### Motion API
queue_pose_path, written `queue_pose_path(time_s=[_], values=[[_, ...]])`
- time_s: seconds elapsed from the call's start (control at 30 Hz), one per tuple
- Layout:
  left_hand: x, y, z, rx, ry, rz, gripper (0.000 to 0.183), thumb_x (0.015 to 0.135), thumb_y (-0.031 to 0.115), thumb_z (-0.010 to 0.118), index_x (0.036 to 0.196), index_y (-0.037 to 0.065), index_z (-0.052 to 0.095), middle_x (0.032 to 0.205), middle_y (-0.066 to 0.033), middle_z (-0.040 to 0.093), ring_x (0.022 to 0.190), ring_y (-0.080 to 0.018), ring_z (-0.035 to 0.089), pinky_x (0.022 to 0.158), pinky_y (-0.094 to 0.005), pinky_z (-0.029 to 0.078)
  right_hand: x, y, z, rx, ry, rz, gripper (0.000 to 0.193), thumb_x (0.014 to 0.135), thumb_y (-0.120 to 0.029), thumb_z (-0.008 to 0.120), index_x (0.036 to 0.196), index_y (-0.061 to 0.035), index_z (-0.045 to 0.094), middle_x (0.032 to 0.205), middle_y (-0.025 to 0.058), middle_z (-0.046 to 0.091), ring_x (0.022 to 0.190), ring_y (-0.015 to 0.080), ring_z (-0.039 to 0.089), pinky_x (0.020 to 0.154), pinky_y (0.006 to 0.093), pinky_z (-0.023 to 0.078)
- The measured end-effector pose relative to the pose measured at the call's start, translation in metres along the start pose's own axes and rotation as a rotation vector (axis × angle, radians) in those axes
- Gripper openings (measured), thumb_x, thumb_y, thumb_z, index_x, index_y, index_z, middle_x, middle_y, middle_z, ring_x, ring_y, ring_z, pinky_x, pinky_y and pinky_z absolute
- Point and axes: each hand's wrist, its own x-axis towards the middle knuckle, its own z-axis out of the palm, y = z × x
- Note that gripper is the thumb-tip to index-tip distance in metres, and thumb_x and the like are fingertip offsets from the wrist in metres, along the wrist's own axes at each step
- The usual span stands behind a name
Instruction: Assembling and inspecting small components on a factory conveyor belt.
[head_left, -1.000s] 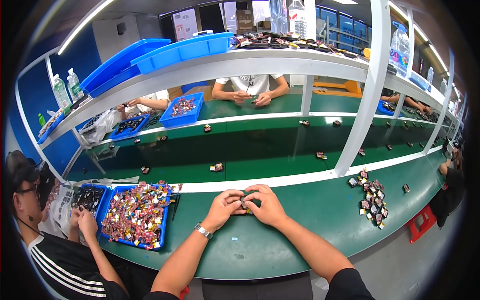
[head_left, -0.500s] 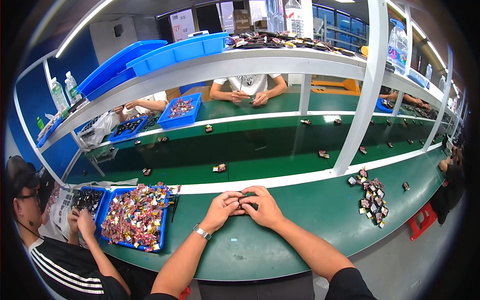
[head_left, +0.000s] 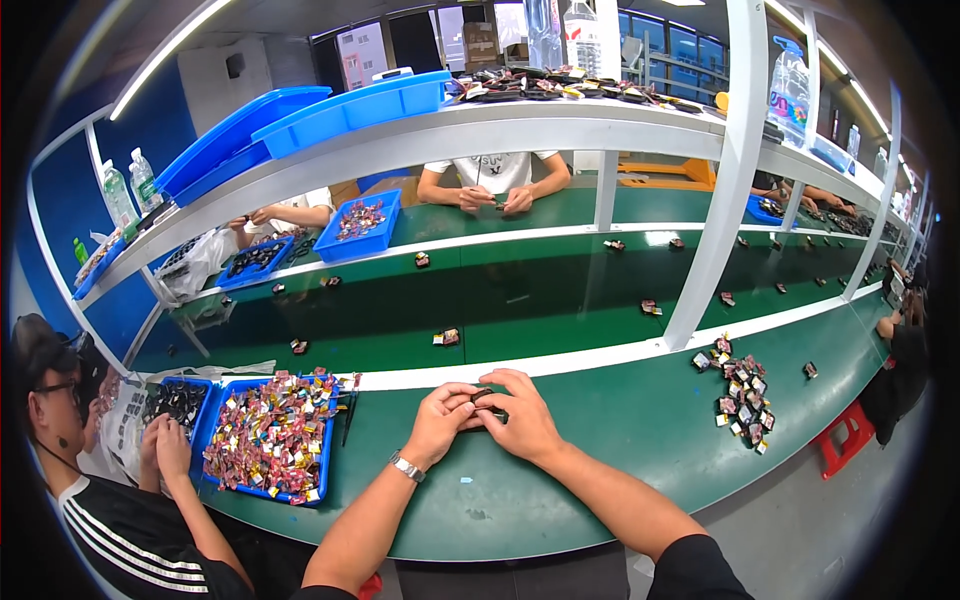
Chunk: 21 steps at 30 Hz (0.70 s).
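My left hand [head_left: 438, 425], with a metal watch on its wrist, is closed with its fingers around a small dark part [head_left: 482, 397] above the green worktop. From the other side my right hand [head_left: 523, 418] grips the same part, its thumb and fingertips meeting the left ones. Most of the part is hidden by my fingers, so its exact kind does not show. To the left of my hands stands a blue tray [head_left: 327, 470] heaped with small red, yellow and white wired pieces. A loose pile of small black pieces with reddish and white faces [head_left: 745, 398] lies to the right.
Beyond a white rail runs a dark green belt [head_left: 560, 325] carrying scattered small pieces. A white post [head_left: 715, 200] and an overhead shelf [head_left: 480, 130] frame the workspace. On my left a co-worker [head_left: 130, 530] handles black parts; another person [head_left: 495, 185] works across the belt.
My fingers have shifted slightly around the small dark part, the right hand tilting a little over it. Pieces on the belt have drifted slightly to the right.
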Motion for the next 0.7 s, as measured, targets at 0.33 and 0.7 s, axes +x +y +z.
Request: queue_pose_path(time_s=[0.33,0.7], values=[[-0.0003,0.0021,-0.005,-0.055,-0.042,-0.07,0.031,0.096,-0.001,0.053,0.127,-0.006,0.052,0.119,-0.0175,0.061,0.104,-0.0232,0.065,0.092,-0.0358,0.058,-0.0004,0.0041,-0.0014,0.083,-0.003,0.058,0.017,0.075,-0.007,0.074,0.092,-0.009,0.073,0.121,0.0062,0.063,0.121,0.0291,0.052,0.101,0.0398,0.044],[-0.0002,0.0025,0.0035,0.0,0.049,-0.03,0.029,0.097,-0.002,0.049,0.125,-0.007,0.052,0.117,-0.0161,0.062,0.103,-0.0208,0.065,0.089,-0.0328,0.059,0.004,-0.0009,0.001,0.048,0.011,0.076,0.018,0.079,-0.002,0.07,0.096,-0.005,0.068,0.108,0.0089,0.062,0.106,0.027,0.058,0.085,0.0357,0.051]])
